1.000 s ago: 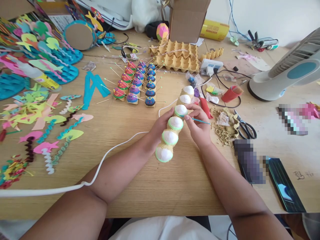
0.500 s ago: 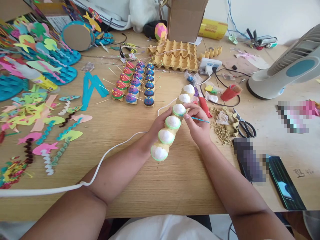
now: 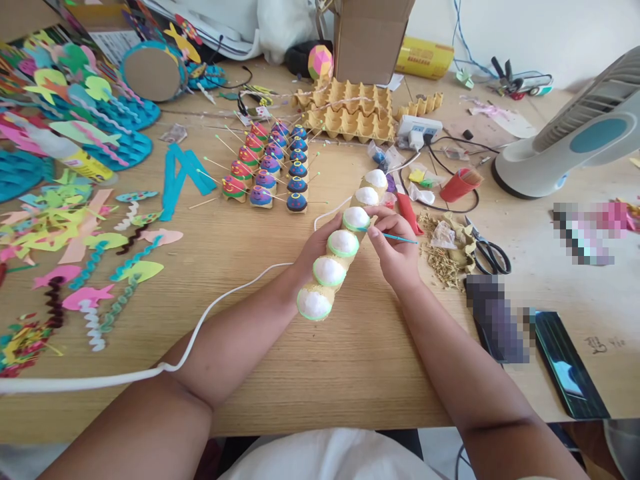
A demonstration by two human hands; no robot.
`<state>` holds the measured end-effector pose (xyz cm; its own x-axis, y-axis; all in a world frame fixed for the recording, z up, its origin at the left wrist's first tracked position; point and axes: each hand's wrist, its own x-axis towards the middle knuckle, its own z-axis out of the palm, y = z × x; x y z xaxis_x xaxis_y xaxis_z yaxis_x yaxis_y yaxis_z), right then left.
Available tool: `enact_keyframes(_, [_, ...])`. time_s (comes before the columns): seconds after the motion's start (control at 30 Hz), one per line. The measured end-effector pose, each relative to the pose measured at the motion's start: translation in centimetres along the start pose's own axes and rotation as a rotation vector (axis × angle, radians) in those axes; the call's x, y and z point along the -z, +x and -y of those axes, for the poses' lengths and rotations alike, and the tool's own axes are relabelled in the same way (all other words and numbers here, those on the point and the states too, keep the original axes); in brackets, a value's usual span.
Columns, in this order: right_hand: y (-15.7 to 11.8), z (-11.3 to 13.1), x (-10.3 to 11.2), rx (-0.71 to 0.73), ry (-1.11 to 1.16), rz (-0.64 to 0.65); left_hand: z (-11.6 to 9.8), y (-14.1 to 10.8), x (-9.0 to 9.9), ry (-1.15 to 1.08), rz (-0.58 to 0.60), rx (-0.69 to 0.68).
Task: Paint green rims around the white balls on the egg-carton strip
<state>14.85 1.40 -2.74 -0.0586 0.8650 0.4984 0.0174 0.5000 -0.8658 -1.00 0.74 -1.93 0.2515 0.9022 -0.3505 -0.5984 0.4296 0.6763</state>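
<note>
Holding the strip of six egg-carton cups (image 3: 329,271) above the wooden surface (image 3: 260,373), the left hand (image 3: 318,245) had its grip closed on the strip's left side, around the middle. The strip slanted from the far right to the near left, and its cups were topped with white domes. Light green bands edged the four nearest domes, while the two farthest showed plain white. The right hand (image 3: 397,257) had its grip pinched on a slim blue paintbrush (image 3: 400,238), whose tip met the edge of the third dome from the far end

Beyond the left hand stood three rows of painted cups: red ones (image 3: 241,169), purple ones (image 3: 266,179) and dark blue ones (image 3: 297,184), with thin pale-tipped stalks sticking out among them. Behind these lay bare egg-carton trays (image 3: 350,110). Blue paper strips (image 3: 173,183) and paper fish (image 3: 90,298) with curly tails were spread to the left. To the right of the right hand, black-handled scissors (image 3: 491,255) lay beside a heap of brown shreds (image 3: 443,257), with a red cup (image 3: 457,185) behind them and a white fan (image 3: 525,163) farther right
</note>
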Motion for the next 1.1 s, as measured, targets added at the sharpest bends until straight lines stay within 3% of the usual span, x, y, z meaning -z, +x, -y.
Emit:
enact_keyframes(0.37, [0.0, 0.2, 0.1, -0.018, 0.015, 0.011, -0.3, 0.6, 1.0, -0.032, -0.021, 0.134])
enact_keyframes(0.67, [0.1, 0.0, 0.1, -0.017, 0.075, 0.008, -0.4, 0.5, 1.2, -0.022, -0.039, 0.163])
enact_keyframes(0.97, [0.1, 0.3, 0.1, -0.032, 0.064, 0.011, -0.5, 0.5, 0.9, -0.037, -0.065, 0.108])
enact_keyframes(1.1, [0.1, 0.2, 0.1, -0.053, 0.096, 0.009, -0.3, 0.5, 1.4, -0.07, -0.019, 0.112])
